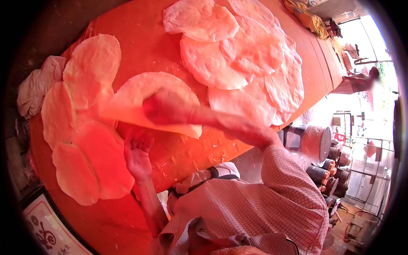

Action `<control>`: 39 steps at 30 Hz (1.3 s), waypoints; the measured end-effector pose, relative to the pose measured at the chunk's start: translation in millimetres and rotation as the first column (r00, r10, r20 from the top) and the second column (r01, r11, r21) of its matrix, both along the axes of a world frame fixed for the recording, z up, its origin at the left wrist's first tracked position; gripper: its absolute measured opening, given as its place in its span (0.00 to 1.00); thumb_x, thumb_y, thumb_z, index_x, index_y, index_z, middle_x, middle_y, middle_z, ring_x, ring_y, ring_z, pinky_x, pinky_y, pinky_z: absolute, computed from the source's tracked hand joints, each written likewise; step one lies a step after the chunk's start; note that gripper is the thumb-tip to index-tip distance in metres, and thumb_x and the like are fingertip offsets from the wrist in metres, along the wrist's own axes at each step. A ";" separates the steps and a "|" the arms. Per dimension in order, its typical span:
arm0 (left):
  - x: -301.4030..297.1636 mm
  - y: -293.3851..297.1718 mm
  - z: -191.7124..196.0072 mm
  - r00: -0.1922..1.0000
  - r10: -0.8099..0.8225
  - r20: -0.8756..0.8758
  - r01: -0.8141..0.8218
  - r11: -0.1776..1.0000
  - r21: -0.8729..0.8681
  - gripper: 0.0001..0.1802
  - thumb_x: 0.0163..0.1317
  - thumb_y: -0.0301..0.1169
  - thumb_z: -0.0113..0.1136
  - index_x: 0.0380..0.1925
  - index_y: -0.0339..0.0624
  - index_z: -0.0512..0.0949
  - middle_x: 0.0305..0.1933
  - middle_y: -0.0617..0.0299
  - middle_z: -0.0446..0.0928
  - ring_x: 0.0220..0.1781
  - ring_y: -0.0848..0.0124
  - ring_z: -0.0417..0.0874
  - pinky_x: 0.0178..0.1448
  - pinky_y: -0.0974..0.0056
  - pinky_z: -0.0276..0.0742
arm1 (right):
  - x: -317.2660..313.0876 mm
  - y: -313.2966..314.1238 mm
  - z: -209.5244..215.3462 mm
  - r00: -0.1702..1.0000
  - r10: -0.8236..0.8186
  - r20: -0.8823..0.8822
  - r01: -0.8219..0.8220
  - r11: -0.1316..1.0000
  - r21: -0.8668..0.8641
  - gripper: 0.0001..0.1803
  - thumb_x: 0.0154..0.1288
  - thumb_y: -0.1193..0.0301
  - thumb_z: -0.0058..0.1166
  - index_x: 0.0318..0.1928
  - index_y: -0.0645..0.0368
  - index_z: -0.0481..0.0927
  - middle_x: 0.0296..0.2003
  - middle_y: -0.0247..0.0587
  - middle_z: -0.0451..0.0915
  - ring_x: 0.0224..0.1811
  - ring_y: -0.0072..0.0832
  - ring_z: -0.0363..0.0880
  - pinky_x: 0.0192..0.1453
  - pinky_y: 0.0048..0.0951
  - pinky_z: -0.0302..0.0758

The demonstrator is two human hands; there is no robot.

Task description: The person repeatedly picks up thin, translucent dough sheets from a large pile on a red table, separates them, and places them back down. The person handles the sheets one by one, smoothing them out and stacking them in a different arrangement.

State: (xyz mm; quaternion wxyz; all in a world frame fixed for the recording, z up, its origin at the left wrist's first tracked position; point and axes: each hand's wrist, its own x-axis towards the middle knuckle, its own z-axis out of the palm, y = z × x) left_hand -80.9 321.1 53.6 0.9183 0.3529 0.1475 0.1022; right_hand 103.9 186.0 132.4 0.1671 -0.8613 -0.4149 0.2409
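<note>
Pale, thin flatbreads lie on a table (212, 146) covered in orange. My right hand (163, 106), blurred by motion, reaches across the middle and is closed over one flatbread (157, 83). That bread's left part is smeared, and its lower edge runs nearly straight. Just below it, my left hand (138, 155) is palm up with loosely curled fingers apart and nothing in them. Beside the left hand lies a flatbread (104, 159), one of an overlapping group at the left. A larger overlapping spread of flatbreads (255, 55) covers the far side.
A crumpled cloth (40, 85) lies at the left table edge, and a yellow bundle (310, 19) at the far right end. A framed panel (55, 225) stands at lower left. Beyond the table at right are stacked containers (314, 142), metal racks (369, 170) and another person (355, 83).
</note>
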 end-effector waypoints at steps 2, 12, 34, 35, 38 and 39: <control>-10.6 9.9 6.2 0.999 0.030 0.017 -0.031 0.997 0.075 0.30 0.71 0.46 0.41 0.65 0.37 0.61 0.58 0.49 0.72 0.55 0.57 0.76 0.62 0.53 0.72 | 49.6 -2.9 18.8 0.968 -0.123 -0.218 0.197 0.912 0.361 0.10 0.56 0.67 0.54 0.38 0.52 0.84 0.35 0.42 0.83 0.43 0.27 0.81 0.48 0.34 0.77; -34.5 9.4 -23.0 0.975 0.011 -0.223 0.024 0.988 0.155 0.33 0.68 0.49 0.45 0.63 0.33 0.62 0.54 0.48 0.73 0.53 0.57 0.77 0.56 0.56 0.74 | 331.1 -219.3 -31.8 0.555 -0.514 -0.654 0.766 0.011 0.642 0.15 0.62 0.61 0.59 0.42 0.57 0.79 0.33 0.41 0.77 0.30 0.33 0.78 0.33 0.32 0.78; -88.5 -16.6 -36.3 0.877 0.125 -0.464 -0.070 0.988 0.135 0.26 0.71 0.42 0.43 0.60 0.33 0.66 0.49 0.49 0.77 0.49 0.62 0.81 0.52 0.60 0.77 | 157.3 172.1 -185.5 0.144 0.043 -0.989 0.878 0.456 0.147 0.16 0.62 0.69 0.58 0.46 0.66 0.76 0.36 0.44 0.81 0.32 0.32 0.82 0.37 0.35 0.81; -93.7 -16.4 -37.1 0.873 0.147 -0.465 -0.096 0.987 0.131 0.26 0.71 0.42 0.43 0.60 0.33 0.66 0.49 0.49 0.77 0.49 0.62 0.81 0.52 0.60 0.77 | 159.7 189.4 -188.9 0.114 0.037 -0.993 0.869 0.481 0.117 0.15 0.62 0.68 0.58 0.45 0.66 0.76 0.35 0.44 0.81 0.32 0.32 0.81 0.36 0.35 0.80; -100.7 -17.7 -40.2 0.879 0.172 -0.445 -0.141 0.985 0.102 0.26 0.71 0.42 0.42 0.60 0.33 0.66 0.49 0.49 0.77 0.49 0.62 0.81 0.52 0.60 0.77 | 187.1 202.9 -203.2 0.090 0.080 -0.993 0.784 0.609 0.120 0.13 0.61 0.66 0.58 0.40 0.64 0.79 0.30 0.42 0.81 0.28 0.28 0.80 0.33 0.30 0.79; -101.6 -17.9 -41.1 0.883 0.176 -0.436 -0.150 0.984 0.095 0.26 0.71 0.42 0.42 0.60 0.33 0.66 0.49 0.49 0.77 0.48 0.62 0.81 0.53 0.60 0.77 | 193.8 206.2 -206.3 0.077 0.077 -0.994 0.773 0.625 0.108 0.13 0.61 0.67 0.58 0.40 0.64 0.79 0.30 0.42 0.81 0.28 0.29 0.80 0.33 0.30 0.79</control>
